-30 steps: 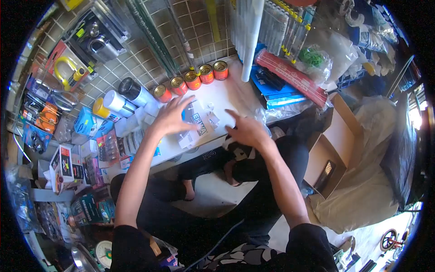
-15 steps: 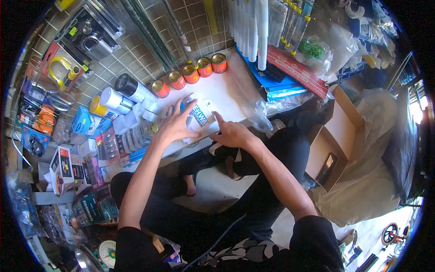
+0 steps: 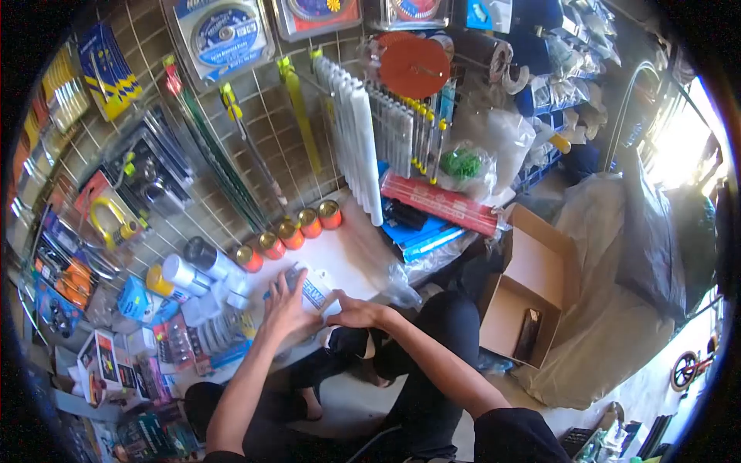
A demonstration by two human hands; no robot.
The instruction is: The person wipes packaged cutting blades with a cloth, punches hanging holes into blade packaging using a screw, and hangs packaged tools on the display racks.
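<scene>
A white package (image 3: 316, 292) with blue "EHWA" lettering is held low over the pale shelf top, near its front edge. My left hand (image 3: 285, 306) grips it from the left, fingers over its far side. My right hand (image 3: 357, 312) closes on its right-hand lower corner, with the thumb and fingers partly hidden. Beyond the package, several small orange-red cans (image 3: 289, 234) with gold lids stand in a row. To the left of my left hand lie small clear packs (image 3: 218, 333) and small white boxes (image 3: 202, 309).
Spray cans (image 3: 208, 257) stand at the left against a wire grid hung with tools. White tubes (image 3: 359, 147) hang at the back. A red box (image 3: 440, 204) lies on blue packs at right. A cardboard box (image 3: 505, 328) holding a phone-like dark object sits beside my right knee.
My right hand has gone from pointing beside the package to gripping its corner. The view has tilted up, showing more of the hanging goods.
</scene>
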